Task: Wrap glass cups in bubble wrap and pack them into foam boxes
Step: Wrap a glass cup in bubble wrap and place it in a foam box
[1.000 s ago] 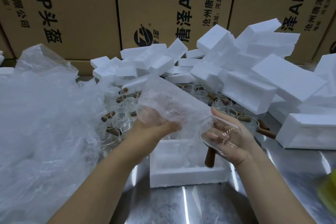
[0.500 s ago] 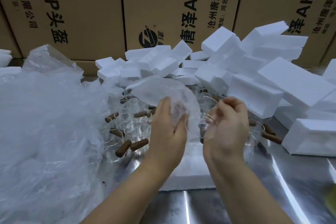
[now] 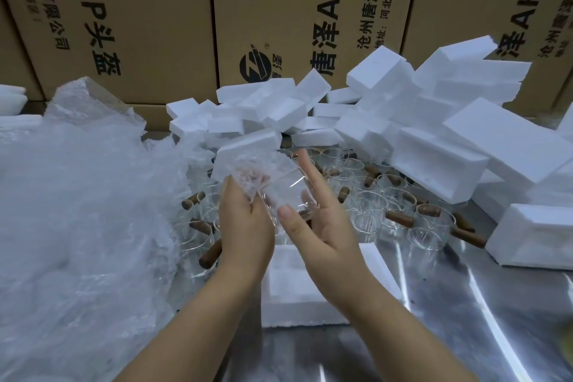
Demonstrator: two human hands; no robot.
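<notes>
Fingers [image 3: 235,195] of the left hand [image 3: 245,229] curl round a bubble wrap sheet [image 3: 245,161] and press it against a glass cup [image 3: 279,192], held in the air between both hands. The right hand [image 3: 328,223] lies at the cup's 3 o'clock side, its fingers straight and its thumb touching the glass. An open foam box [image 3: 297,288] lies on the counter [image 3: 465,319] just below at 6 o'clock. Bare glass cups [image 3: 428,226] with brown handles stand behind the hands, a foam box pile [image 3: 434,164] at 2 o'clock, a bubble wrap heap [image 3: 77,211] at 9 o'clock, and cardboard cartons [image 3: 279,9] at 12 o'clock.
</notes>
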